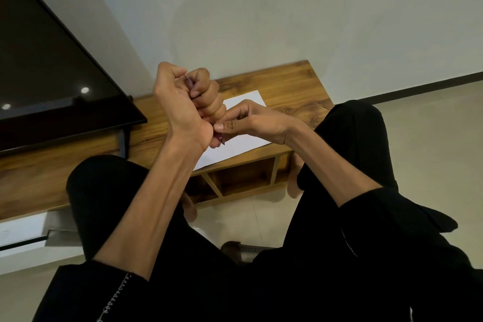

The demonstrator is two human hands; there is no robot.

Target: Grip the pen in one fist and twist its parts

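My left hand [183, 102] is raised in a fist and grips a dark pen [189, 83], whose upper end shows at the top of the fist. The pen's lower tip [222, 140] pokes out below the fist. My right hand [248, 120] comes in from the right and pinches the pen's lower end with thumb and fingers. Both hands hover above a white sheet of paper [248, 144] lying on a low wooden table [287, 91].
A black TV screen [47, 68] stands on the table's left part, on a dark stand. Open cubbies [243, 178] sit under the tabletop. My knees in black trousers [104, 185] flank the hands. The pale wall and tiled floor lie beyond.
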